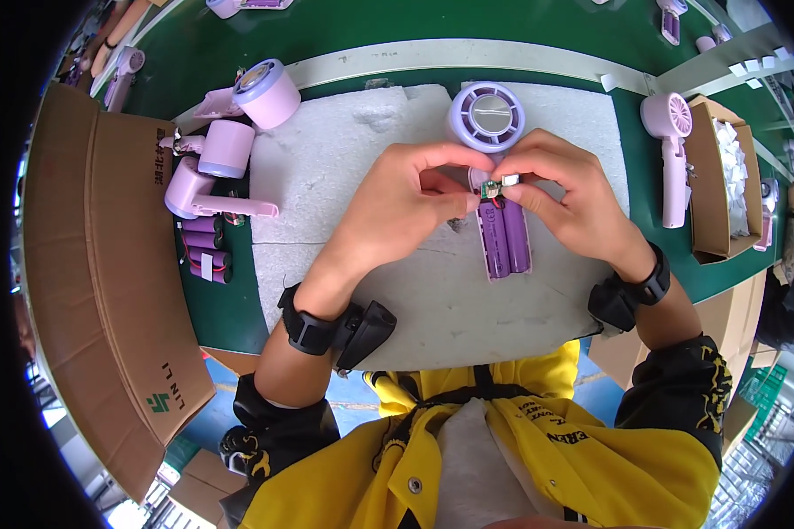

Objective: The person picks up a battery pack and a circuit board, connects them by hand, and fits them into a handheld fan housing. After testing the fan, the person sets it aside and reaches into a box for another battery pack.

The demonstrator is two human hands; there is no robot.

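A lilac handheld fan (488, 122) lies on the foam-covered table in front of me, round head away from me. Its handle is opened up, and two purple battery cells (505, 240) lie side by side inside. Near the neck of the fan sits a small green circuit board (490, 189) with a white block (509, 180) at its right end. My left hand (397, 203) grips the fan's neck area from the left, thumb and index finger closed around it. My right hand (572, 189) pinches the circuit board at its white end between thumb and index finger.
Several lilac fan bodies (228, 148) and purple battery packs (205, 247) lie at left, beside a large cardboard box (106, 264). At right, another lilac fan (673, 159) lies by a small carton (699, 185) of white pieces. A pale rail (450, 55) crosses behind the foam sheet (326, 167).
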